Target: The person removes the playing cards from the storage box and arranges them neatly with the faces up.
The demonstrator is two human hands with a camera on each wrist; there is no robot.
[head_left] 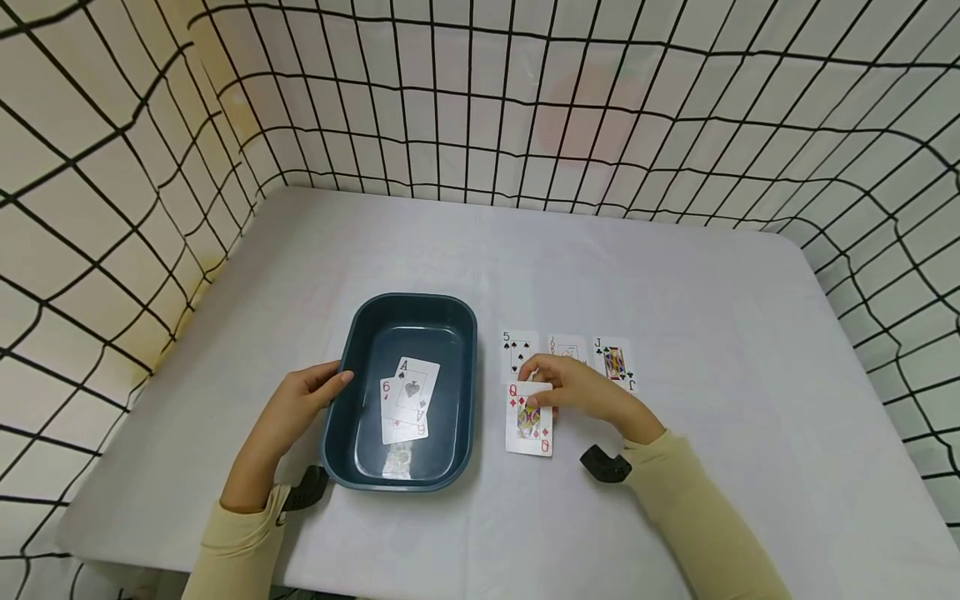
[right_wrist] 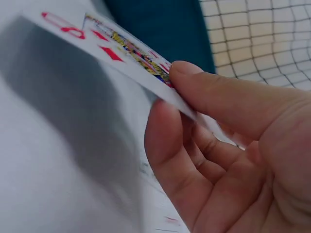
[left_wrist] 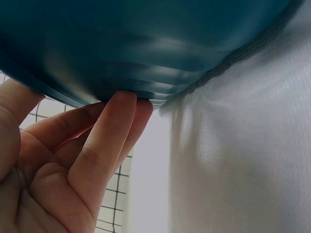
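A dark teal tub (head_left: pixel 352 333) stands on the white table, with an ace of spades (head_left: pixel 415 387) lying over a red six (head_left: pixel 390 417) inside it. My left hand (head_left: pixel 318 387) rests against the tub's left wall, its fingertips (left_wrist: pixel 127 99) pressed under the rim (left_wrist: pixel 146 58). My right hand (head_left: pixel 570 387) pinches the queen of diamonds (head_left: pixel 528 421) between thumb and fingers (right_wrist: pixel 165 126), lifted off the cloth just right of the tub (right_wrist: pixel 160 24). The queen of diamonds (right_wrist: pixel 121 46) tilts up in the right wrist view.
Three cards lie in a row behind my right hand: a five of spades (head_left: pixel 517 352), a partly hidden card (head_left: pixel 566 346), and a jack of clubs (head_left: pixel 613 362). Netted walls (head_left: pixel 480 100) enclose the table (head_left: pixel 675 275) on three sides.
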